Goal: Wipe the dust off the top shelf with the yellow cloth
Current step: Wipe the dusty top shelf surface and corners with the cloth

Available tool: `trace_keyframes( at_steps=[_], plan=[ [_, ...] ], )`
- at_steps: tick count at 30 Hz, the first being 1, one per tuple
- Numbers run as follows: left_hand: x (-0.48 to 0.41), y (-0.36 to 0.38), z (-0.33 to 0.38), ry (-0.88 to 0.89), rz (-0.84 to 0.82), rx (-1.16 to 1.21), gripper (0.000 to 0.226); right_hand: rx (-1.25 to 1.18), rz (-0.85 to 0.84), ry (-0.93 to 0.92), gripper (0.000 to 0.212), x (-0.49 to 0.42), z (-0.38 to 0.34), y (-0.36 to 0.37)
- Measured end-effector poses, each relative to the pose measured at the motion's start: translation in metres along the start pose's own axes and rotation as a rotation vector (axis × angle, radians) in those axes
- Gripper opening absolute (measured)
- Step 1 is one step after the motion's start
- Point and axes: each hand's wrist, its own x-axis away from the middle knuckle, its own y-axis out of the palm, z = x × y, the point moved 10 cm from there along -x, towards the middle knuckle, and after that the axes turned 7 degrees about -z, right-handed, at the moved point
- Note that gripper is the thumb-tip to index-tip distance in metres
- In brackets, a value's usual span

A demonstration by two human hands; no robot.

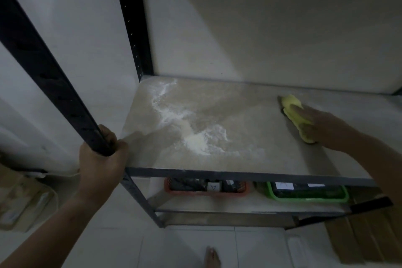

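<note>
The top shelf (250, 115) is a pale board in a dark metal frame, seen from above. White dust (195, 141) lies in streaks and a small heap across its left half. A folded yellow cloth (291, 104) rests on the right part of the board. My right hand (322, 128) presses flat on the cloth, fingers pointing to the back wall. My left hand (102, 156) is wrapped around the front left upright post (54, 85) of the rack, near the shelf's front left corner.
A lower shelf holds an orange basket (206, 189) and a green basket (306, 193). The back left post (132, 22) stands against the white wall. Cardboard boxes (21, 198) sit on the floor at left and right. A bare foot (212, 257) shows on the tiles below.
</note>
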Motion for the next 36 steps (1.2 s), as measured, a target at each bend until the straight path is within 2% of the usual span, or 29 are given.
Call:
trace_keyframes(
  at_steps=[4,7,9,15,18,21,24,28,30,33,36],
  plan=[
    [0.001,0.000,0.004,-0.012,0.028,-0.009,0.028,-0.130,0.272,-0.100,0.047,0.038,-0.039,-0.002],
    [0.002,-0.002,0.004,-0.030,0.052,-0.001,0.017,-0.185,0.424,-0.073,0.057,0.050,-0.078,0.006],
    [0.002,-0.001,0.004,-0.029,0.046,-0.011,0.020,-0.158,0.408,-0.042,0.060,0.044,-0.113,0.015],
    [0.002,-0.001,0.000,-0.049,0.032,-0.009,0.027,-0.085,0.404,-0.102,0.058,0.025,-0.263,0.031],
    [0.003,-0.002,0.002,-0.060,0.031,-0.018,0.027,-0.103,0.406,-0.168,0.047,0.015,-0.308,0.030],
    [0.003,-0.003,0.000,-0.085,0.023,-0.021,0.027,-0.286,0.356,-0.232,0.038,0.010,-0.296,0.025],
    [0.004,-0.003,-0.001,-0.104,0.019,-0.025,0.031,-0.410,0.450,-0.193,0.037,0.018,-0.241,0.002],
    [0.004,-0.003,0.003,-0.110,0.021,-0.013,0.033,-0.300,0.426,0.046,0.037,0.024,-0.143,-0.006],
    [0.004,-0.003,0.003,-0.112,0.024,-0.019,0.032,-0.240,0.345,0.116,0.053,0.030,-0.119,0.007],
    [0.004,-0.004,0.000,-0.123,0.034,-0.025,0.030,-0.176,0.146,-0.049,0.078,0.034,-0.133,0.039],
    [0.004,-0.004,-0.002,-0.128,0.049,-0.035,0.028,-0.107,0.097,-0.179,0.080,0.037,-0.149,0.047]
  ],
)
